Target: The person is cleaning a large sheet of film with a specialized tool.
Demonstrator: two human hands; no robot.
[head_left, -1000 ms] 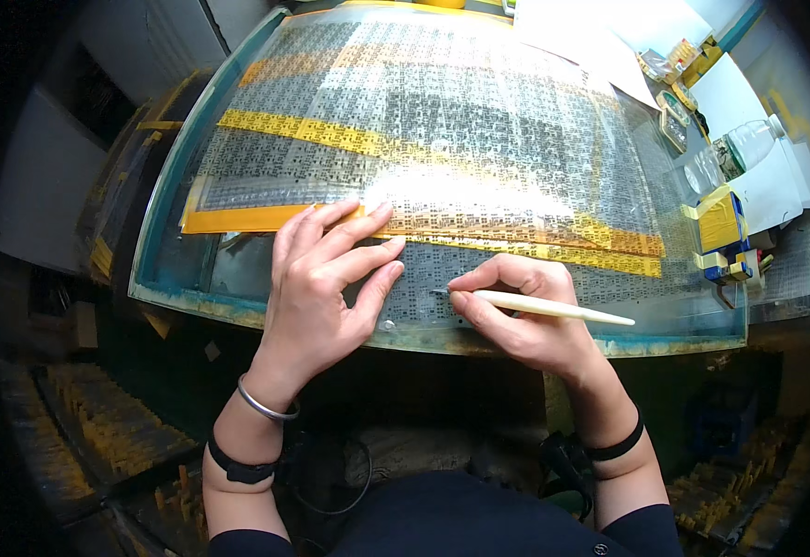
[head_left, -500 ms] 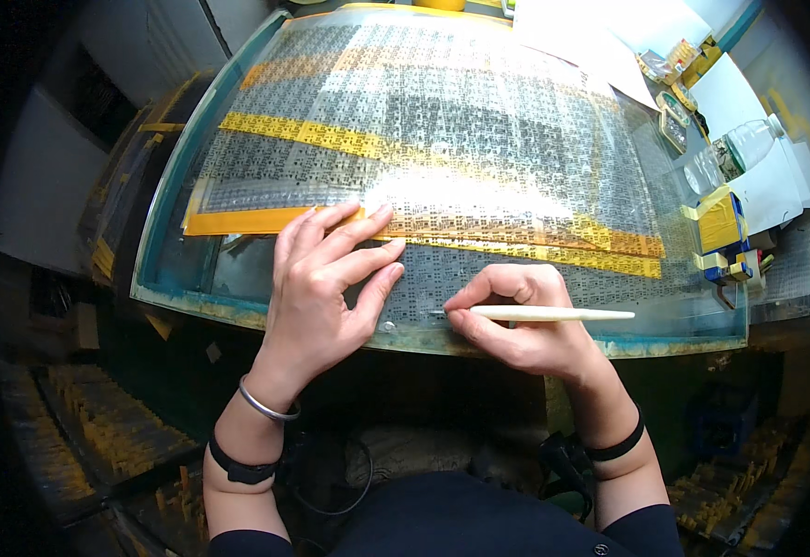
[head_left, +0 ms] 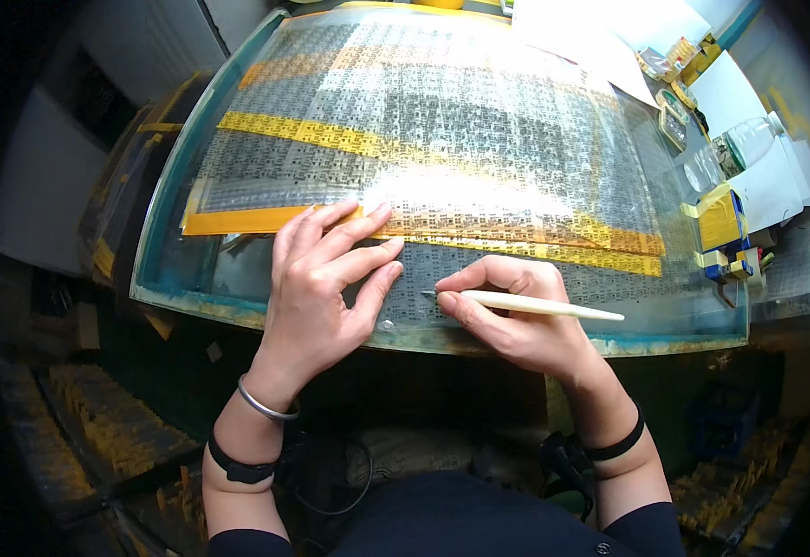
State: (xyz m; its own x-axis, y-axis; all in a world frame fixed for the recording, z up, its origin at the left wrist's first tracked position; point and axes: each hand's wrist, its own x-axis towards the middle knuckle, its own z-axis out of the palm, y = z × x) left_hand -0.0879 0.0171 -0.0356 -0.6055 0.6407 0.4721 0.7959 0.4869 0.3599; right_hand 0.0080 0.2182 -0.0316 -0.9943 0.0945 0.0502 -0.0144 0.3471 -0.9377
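A large clear sheet (head_left: 479,130) covered in rows of small dark patterned pieces lies on a glass-topped table (head_left: 173,278), crossed by yellow tape strips (head_left: 330,139). My left hand (head_left: 321,288) lies flat, fingers spread, pressing the sheet near its front edge. My right hand (head_left: 516,320) grips a slim cream-coloured stick tool (head_left: 544,304) like a pen, its tip touching the sheet just right of my left fingertips. Both wrists wear dark bands; the left one also has a metal bangle.
A clear plastic bottle (head_left: 734,148), a yellow-and-blue tape holder (head_left: 725,232) and small clutter sit at the right of the table. White paper (head_left: 600,37) lies at the far right corner. Dark shelves with yellow parts are below on both sides.
My right hand has lowered the stick so it lies flatter and its tip has shifted slightly left toward my left hand. The left hand has stayed pressed in place.
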